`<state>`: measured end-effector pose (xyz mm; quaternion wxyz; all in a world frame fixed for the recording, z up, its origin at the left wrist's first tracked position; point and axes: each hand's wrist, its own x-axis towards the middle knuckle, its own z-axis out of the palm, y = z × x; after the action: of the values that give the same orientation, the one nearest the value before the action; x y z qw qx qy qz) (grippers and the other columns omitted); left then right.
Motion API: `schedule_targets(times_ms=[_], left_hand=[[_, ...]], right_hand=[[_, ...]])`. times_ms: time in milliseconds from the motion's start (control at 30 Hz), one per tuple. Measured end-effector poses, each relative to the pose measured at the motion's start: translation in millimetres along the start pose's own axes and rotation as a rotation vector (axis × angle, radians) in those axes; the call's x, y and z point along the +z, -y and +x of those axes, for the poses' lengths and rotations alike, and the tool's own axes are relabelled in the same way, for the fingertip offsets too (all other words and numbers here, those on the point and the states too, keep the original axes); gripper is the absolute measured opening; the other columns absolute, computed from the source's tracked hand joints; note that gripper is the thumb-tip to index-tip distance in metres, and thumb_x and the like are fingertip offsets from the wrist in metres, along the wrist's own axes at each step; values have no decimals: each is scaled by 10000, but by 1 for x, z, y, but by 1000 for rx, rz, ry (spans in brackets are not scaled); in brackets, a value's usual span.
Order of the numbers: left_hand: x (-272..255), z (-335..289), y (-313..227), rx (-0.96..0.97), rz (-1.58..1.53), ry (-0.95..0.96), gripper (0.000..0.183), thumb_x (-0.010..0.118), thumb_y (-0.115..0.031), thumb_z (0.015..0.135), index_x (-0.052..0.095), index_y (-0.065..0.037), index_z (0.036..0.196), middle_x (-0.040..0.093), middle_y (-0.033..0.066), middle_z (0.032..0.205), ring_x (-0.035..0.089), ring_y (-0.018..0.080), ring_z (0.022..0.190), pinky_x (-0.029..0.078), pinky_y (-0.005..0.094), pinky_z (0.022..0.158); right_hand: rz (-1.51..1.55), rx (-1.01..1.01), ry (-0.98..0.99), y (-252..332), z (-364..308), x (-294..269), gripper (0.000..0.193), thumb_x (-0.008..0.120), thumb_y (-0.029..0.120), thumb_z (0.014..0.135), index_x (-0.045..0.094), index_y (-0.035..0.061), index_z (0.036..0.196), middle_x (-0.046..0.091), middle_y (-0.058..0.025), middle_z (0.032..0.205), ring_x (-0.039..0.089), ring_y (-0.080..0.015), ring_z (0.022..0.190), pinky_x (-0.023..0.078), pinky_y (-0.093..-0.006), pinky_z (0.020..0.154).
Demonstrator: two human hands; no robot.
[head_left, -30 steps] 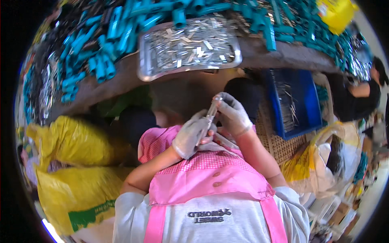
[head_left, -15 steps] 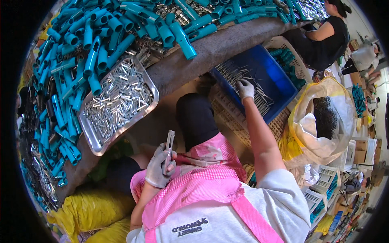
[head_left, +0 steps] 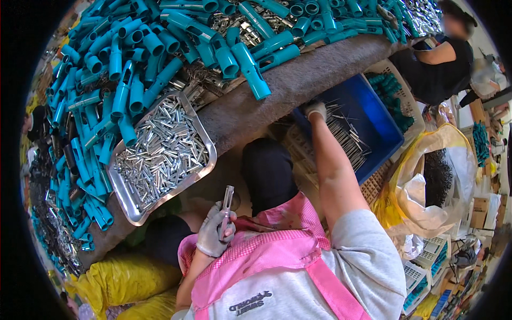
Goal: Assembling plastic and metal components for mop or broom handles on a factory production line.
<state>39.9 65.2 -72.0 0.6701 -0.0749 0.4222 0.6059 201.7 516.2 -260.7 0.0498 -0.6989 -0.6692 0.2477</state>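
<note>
Assembly workshop: teal plastic tubes point(head_left: 160, 58) heaped on bench, tray of metal sleeves point(head_left: 160, 154).

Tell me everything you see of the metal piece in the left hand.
The metal piece is a slim, silvery bar, seemingly steel, with a squared, slightly open-looking top end. It stands nearly upright over the pink apron, its lower half wrapped in the gloved left hand. Nothing else touches it; finer detail is too small to tell.

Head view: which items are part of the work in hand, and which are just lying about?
In use:
- left hand, holding a slim metal piece upright
- right hand, reaching into the blue bin of thin metal pins

Lying about:
- steel tray of small metal tubes
- teal plastic tubes
- yellow sacks
- clear bag
</note>
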Motion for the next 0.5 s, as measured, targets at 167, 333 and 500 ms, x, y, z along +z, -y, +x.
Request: schedule_targets(times_ms=[167, 333, 500], left_hand=[[6, 6, -1, -17, 45, 2, 251, 463, -174, 939, 467, -160, 1191, 580, 50, 869, 458, 112, 525, 311, 207, 430], [5, 2, 1, 10, 37, 42, 251, 477, -175, 935, 472, -152, 1184, 578, 55, 872, 467, 116, 525, 323, 207, 431], [3, -7, 3, 47, 72, 150, 274, 486, -159, 928, 450, -183, 1198, 559, 96, 867, 470, 114, 501, 328, 206, 409]], right_hand=[[406, -110, -58, -35, 1, 2, 343, 669, 278, 795, 666, 16, 1017, 669, -158, 992, 641, -266, 913, 504, -336, 749], [1221, -199, 2, -49, -71, -43, 254, 685, 144, 822, 588, -15, 995, 643, -69, 881, 595, -137, 779, 480, -260, 723], [1833, -121, 440, -3, -213, -94, 252, 608, 54, 874, 546, -6, 1112, 641, -103, 1014, 618, -211, 979, 500, -324, 862]])
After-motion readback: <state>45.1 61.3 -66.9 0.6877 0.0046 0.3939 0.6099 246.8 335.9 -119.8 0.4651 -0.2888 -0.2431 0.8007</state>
